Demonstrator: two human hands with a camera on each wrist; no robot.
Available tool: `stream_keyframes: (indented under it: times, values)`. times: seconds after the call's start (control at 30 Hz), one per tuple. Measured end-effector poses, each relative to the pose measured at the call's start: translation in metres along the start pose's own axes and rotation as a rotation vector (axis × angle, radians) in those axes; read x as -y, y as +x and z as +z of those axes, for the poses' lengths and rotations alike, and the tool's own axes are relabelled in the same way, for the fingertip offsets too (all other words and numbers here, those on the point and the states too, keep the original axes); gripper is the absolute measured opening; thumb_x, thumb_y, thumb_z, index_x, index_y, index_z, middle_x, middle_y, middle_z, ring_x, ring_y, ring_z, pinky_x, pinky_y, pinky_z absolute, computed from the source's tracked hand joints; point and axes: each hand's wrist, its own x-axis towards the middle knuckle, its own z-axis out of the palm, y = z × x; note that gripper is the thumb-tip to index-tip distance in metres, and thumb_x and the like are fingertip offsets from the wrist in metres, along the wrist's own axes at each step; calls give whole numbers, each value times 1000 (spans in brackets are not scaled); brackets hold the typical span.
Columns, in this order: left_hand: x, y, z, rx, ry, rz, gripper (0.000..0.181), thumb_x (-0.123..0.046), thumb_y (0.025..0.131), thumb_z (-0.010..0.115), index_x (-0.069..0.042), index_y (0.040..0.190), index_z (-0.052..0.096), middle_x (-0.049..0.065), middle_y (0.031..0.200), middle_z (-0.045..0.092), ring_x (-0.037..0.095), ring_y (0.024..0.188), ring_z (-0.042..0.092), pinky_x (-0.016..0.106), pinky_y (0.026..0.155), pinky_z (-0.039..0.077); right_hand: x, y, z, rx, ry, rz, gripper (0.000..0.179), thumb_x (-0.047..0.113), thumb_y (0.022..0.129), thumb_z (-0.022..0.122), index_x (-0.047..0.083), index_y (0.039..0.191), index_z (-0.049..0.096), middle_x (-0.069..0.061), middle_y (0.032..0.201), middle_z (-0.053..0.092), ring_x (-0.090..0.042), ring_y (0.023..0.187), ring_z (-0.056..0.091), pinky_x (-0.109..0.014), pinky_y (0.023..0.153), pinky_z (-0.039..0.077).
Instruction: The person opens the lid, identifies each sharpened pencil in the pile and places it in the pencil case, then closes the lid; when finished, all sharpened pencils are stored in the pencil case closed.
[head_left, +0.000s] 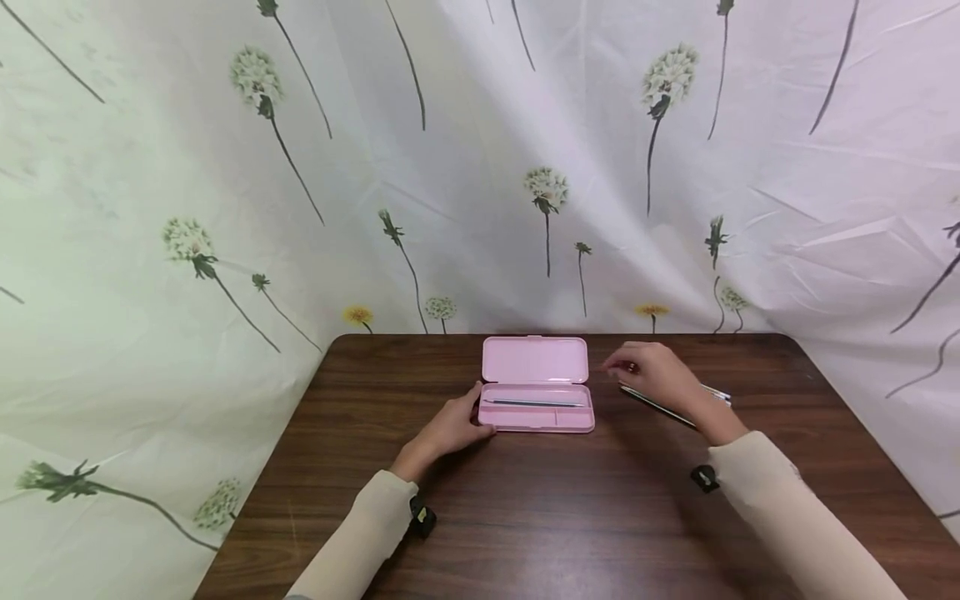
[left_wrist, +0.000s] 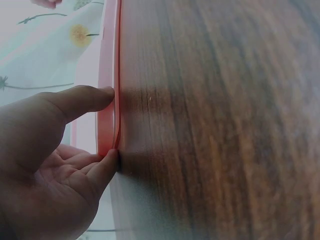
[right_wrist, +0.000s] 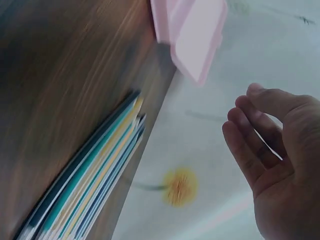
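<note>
A pink pencil case (head_left: 536, 425) lies with its lid (head_left: 535, 360) swung back. One pencil (head_left: 525, 403) rests lengthwise in the case's long compartment. My left hand (head_left: 453, 423) grips the case's left end; in the left wrist view the thumb (left_wrist: 95, 97) presses the near wall and the fingers wrap the corner. To the right of the case, my right hand (head_left: 652, 375) hovers over a bundle of pencils (head_left: 660, 406), partly hiding them. The right wrist view shows that hand's fingers (right_wrist: 245, 145) loosely bent with nothing between them, and the pencils (right_wrist: 95, 170) lying side by side.
Everything lies on a dark brown wood-grain table (head_left: 525, 517). A white cloth printed with dandelions (head_left: 480, 167) hangs behind its back edge. Small black devices (head_left: 423, 518) are strapped at both wrists, over light sleeves (head_left: 795, 508).
</note>
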Motion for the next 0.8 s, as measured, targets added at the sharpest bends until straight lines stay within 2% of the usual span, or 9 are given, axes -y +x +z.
stream_keyframes:
  times: [0.2, 0.37, 0.6, 0.8]
  values:
    - [0, -1, 0, -3, -6, -7, 89, -20, 98, 78, 6, 166, 26, 27, 168, 38, 36, 151, 48, 53, 122, 42, -23, -41, -32, -62, -11, 63, 16, -1, 89, 82, 10, 101, 83, 0, 93, 80, -12, 81, 71, -35, 71, 60]
    - [1, -2, 1, -2, -16, -2, 90, -20, 98, 78, 7, 165, 26, 27, 168, 38, 37, 150, 49, 55, 121, 42, -38, -79, -44, -103, -18, 117, 20, -5, 86, 83, 10, 98, 83, -1, 91, 80, -4, 78, 68, -29, 67, 59]
    - [2, -2, 1, 3, -16, 4, 89, -21, 98, 78, 6, 166, 26, 26, 169, 36, 37, 151, 48, 53, 121, 43, -60, -126, -40, -60, 13, 279, 18, -3, 87, 83, 11, 98, 84, -4, 95, 81, 4, 81, 67, -24, 66, 56]
    - [2, -2, 0, 0, -22, 7, 89, -19, 98, 78, 7, 165, 26, 27, 169, 37, 36, 151, 48, 52, 121, 43, -75, -147, -27, -66, -5, 299, 20, -3, 83, 86, 14, 93, 83, -3, 92, 80, 10, 81, 61, -23, 66, 54]
